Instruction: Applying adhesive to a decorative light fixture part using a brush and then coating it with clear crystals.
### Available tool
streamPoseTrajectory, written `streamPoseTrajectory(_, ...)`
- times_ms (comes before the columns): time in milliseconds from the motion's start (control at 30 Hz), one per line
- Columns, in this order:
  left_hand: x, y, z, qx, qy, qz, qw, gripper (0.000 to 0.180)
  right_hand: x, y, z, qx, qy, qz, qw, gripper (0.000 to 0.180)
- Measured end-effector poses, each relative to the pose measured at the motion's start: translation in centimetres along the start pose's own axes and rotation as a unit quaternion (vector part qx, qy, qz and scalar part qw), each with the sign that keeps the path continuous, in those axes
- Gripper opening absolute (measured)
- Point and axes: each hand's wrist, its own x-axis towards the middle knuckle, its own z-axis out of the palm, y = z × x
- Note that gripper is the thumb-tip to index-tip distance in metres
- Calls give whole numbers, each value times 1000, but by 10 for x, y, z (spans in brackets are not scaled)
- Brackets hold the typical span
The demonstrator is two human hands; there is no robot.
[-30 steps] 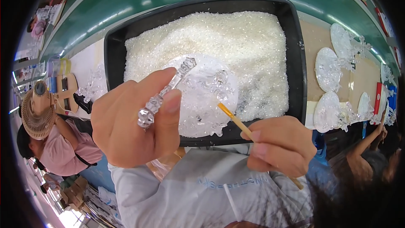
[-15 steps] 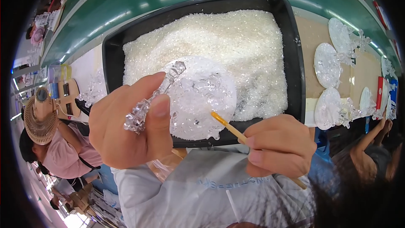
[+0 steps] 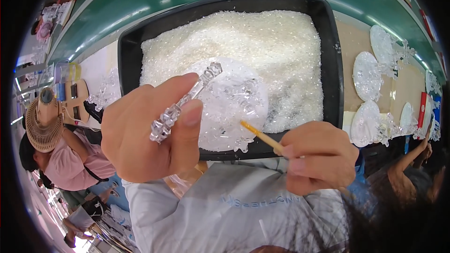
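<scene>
Crystal stem (image 3: 183, 103) (faceted, clear) sits gripped in our left hand (image 3: 145, 133) fingers; beside them, our right hand (image 3: 318, 157) pinches a wooden stick (image 3: 261, 137).

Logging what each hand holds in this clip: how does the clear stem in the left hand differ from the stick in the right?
The clear stem is see-through and knobbly like stacked beads; the stick is opaque yellow-orange and smooth. The stem is thicker, the stick thin. The left hand pinches the stem under its thumb; the right hand grips the stick like a pen. Both slant toward the clear round plate.
</scene>
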Motion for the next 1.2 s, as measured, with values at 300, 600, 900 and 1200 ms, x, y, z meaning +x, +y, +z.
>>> streamPoseTrajectory(300,10,0,-1,-46,-77,62,994,39,1,-2,7,87,18,118,989,24)
streamPoseTrajectory(600,14,-4,-9,-40,-158,128,978,23,6,4,4,89,-56,79,991,23)
streamPoseTrajectory(900,6,4,1,-6,-39,60,997,37,2,3,4,87,-7,77,993,23)
streamPoseTrajectory(1200,2,6,-2,35,-47,30,998,28,-5,4,5,71,35,77,994,28)
